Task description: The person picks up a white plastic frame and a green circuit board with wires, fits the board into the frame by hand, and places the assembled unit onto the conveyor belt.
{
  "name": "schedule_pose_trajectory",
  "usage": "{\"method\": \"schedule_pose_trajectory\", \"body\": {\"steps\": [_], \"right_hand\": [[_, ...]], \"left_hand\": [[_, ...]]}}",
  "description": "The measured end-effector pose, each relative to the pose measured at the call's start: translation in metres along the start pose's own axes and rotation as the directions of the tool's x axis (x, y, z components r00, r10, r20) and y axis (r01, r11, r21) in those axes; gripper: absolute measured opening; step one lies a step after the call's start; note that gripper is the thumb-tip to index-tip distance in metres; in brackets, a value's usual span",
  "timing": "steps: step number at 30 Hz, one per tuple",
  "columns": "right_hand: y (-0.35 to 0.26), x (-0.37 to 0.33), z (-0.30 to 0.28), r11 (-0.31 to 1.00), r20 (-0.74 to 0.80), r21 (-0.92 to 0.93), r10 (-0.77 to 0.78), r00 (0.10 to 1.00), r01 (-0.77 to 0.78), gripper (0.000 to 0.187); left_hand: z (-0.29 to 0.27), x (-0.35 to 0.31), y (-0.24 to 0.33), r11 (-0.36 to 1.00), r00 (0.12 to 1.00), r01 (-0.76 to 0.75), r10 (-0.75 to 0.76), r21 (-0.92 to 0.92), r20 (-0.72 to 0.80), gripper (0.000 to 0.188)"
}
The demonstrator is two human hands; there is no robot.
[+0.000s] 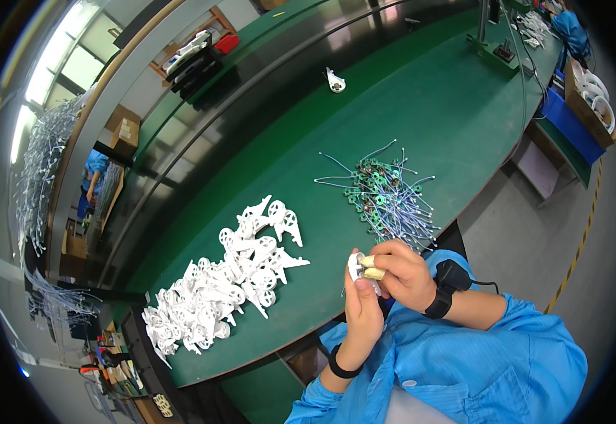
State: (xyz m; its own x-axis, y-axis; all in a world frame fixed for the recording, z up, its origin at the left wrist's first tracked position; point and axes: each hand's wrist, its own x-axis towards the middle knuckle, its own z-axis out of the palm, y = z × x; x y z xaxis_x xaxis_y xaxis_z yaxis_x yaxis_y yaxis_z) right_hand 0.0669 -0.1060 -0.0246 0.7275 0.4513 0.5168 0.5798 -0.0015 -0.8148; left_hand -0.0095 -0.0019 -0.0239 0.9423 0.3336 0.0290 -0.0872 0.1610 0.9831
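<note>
My left hand (363, 309) is closed around a white plastic part (355, 266) with a round end, held up at the table's near edge. From the right, my right hand (405, 276) reaches onto the same part, its fingers bent together. Pale yellow covers sit on two of its fingertips. Whether a small piece is pinched between those fingers is hidden. Just beyond my hands lies a pile of small green ring-shaped boards with bluish wires (393, 194). To the left spreads a heap of white plastic parts (209, 293) with round spoked ends and pointed arms.
A single white part (335, 82) lies far back on the green table (280, 162). A metal stand (495, 53) with cables is at the far right. Beside the table's right edge stands a cardboard box (587, 99) of white rings. Bundled wires (53, 162) hang at the left.
</note>
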Motion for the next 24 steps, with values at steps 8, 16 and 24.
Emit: {"method": "schedule_pose_trajectory", "body": {"steps": [8,16,24], "right_hand": [[-0.006,0.008,-0.002,0.994,0.024,-0.040,-0.100,0.995,0.101,0.029],[-0.008,0.022,-0.003,0.996,0.121,-0.023,-0.080,0.989,0.083,0.019],[-0.005,0.020,-0.001,0.976,0.170,0.084,0.183,0.968,-0.199,0.022]], "left_hand": [[-0.004,0.000,0.012,0.979,0.999,0.043,-0.041,0.202,-0.013,0.059],[-0.011,0.001,0.006,0.843,0.998,-0.054,0.068,0.536,-0.007,0.055],[-0.009,0.003,0.003,0.857,0.994,-0.065,0.102,0.511,-0.045,0.053]]}}
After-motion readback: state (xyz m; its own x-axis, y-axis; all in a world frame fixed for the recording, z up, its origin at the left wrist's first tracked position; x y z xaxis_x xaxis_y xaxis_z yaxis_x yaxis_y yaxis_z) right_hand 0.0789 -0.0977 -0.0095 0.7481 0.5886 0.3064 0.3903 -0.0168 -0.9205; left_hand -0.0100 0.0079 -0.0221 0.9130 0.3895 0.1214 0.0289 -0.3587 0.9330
